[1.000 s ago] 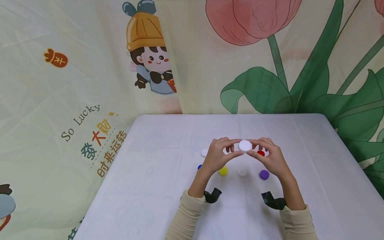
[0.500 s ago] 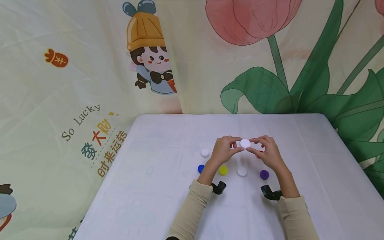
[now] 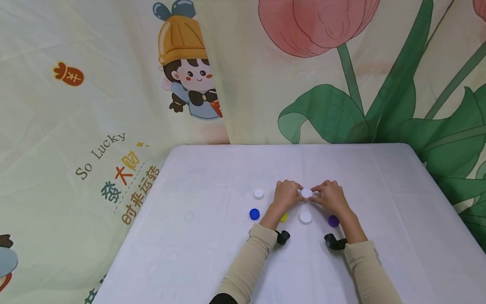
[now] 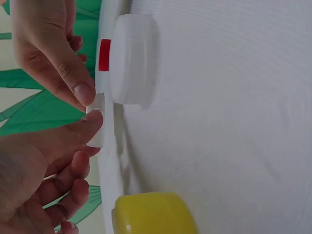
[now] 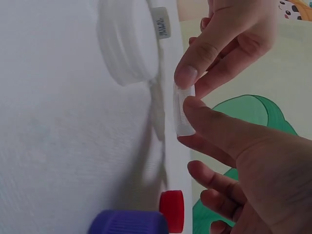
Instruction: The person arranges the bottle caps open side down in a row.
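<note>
A small white bottle cap (image 3: 306, 193) with ridged sides is held between both hands over the table. My left hand (image 3: 287, 195) pinches its left side, my right hand (image 3: 331, 197) its right. Both wrist views show the thumbs meeting close together along the cap's edge. Nearer to me, a larger white lid (image 3: 305, 217) lies on the table. A yellow cap (image 3: 283, 217) is partly covered by my left wrist, and a purple cap (image 3: 333, 221) sits beside my right wrist. The red cap (image 5: 172, 211) is hidden in the head view.
To the left lie a blue cap (image 3: 254, 214) and another white cap (image 3: 259, 194). A white cloth covers the table (image 3: 182, 253). Behind it hangs a printed backdrop (image 3: 250, 84) with a tulip and a cartoon figure.
Both hands have come down toward the table with the white bottle cap still pinched between them. The blue cap has come into full view, while the red cap has become covered by my right hand.
</note>
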`<move>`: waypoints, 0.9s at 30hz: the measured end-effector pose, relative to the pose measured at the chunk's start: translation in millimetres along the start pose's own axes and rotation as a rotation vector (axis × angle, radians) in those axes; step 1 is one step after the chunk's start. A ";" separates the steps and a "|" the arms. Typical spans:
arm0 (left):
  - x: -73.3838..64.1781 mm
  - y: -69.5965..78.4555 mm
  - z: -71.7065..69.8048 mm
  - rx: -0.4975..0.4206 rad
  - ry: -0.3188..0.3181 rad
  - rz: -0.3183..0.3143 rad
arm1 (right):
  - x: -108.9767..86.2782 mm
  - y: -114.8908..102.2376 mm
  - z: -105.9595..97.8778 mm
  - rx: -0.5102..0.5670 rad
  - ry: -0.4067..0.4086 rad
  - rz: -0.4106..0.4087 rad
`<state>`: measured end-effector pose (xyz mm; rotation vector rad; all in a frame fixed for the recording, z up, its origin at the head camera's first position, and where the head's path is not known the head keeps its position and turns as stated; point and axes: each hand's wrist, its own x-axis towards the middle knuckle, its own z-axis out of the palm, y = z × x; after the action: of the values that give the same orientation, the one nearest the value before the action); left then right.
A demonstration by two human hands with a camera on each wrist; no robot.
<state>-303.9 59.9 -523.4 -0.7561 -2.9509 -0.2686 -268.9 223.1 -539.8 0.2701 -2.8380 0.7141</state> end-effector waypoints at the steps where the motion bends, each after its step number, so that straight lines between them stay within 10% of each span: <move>1: -0.4 0.4 1.1 0.015 -0.004 0.000 | -0.1 -0.2 1.3 -0.017 -0.012 0.002; 18: 9.9 13.0 3.6 0.101 -0.116 -0.006 | -13.5 9.9 -6.0 0.053 -0.012 0.131; 27: 24.6 35.0 4.9 0.116 -0.159 0.114 | -15.5 23.9 -16.2 0.026 -0.010 0.251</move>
<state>-308.7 102.6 -520.0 -0.9679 -3.0213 -0.0307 -256.9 253.6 -540.3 -0.0819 -2.9043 0.7986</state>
